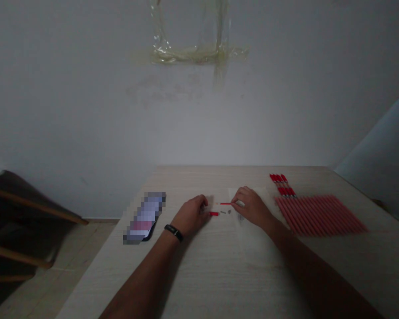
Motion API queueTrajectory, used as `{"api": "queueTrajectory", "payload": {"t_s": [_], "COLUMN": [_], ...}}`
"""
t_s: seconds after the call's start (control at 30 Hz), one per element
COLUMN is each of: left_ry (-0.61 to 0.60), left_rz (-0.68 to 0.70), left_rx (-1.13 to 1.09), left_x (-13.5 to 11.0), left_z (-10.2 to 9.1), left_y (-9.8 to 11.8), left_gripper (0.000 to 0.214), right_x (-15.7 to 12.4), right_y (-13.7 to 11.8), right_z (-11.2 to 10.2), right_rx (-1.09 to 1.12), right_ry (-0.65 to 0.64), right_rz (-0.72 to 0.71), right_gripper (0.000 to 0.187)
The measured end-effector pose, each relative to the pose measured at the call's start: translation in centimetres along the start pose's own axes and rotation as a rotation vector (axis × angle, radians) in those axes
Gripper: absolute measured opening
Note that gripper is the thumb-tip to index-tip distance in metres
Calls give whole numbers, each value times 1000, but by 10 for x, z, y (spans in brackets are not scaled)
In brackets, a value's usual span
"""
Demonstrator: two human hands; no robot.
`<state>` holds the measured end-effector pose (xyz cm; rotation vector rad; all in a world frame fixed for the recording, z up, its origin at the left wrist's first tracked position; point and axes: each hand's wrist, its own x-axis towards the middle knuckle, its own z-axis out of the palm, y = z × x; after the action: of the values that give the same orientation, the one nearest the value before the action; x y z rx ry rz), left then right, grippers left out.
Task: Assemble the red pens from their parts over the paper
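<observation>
My right hand (249, 204) pinches a thin red pen refill (225, 204), which points left with its tip toward my other hand. My left hand (194, 212) is closed, its fingers curled down at the table. From under those fingers sticks out a short red pen part (214, 214), apparently the grip end of a pen barrel; the rest is hidden by the hand. Between the hands lie a small spring (223, 212) and a small metallic pen tip (229, 212), both too small to see in detail.
Right of my hands lies a row of several pinkish-red sticks, perhaps pen barrels (319, 215). Behind it are several pens with red ends (282, 186). A phone (146, 217) lies on the left of the wooden table (199, 279); a wall (199, 128) stands behind.
</observation>
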<state>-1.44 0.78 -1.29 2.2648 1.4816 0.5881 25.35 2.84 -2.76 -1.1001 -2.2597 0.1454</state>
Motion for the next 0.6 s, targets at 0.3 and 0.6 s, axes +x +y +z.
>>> {"api": "queueTrajectory", "payload": {"t_s": [0.3,0.6], "left_ry": [-37,-80], "left_rz": [105,145], "left_rx": [12,-30], "left_x": [1,0], "left_z": [-3,-12], "left_y": [5,14], "left_gripper": [8,21], "right_x": [5,-5], "right_y": [-2,14], "right_z": [17,9], "right_rx": [-18,34], "right_ry": [-110,-110], "right_rz": [12,43], "right_gripper": [6,8]}}
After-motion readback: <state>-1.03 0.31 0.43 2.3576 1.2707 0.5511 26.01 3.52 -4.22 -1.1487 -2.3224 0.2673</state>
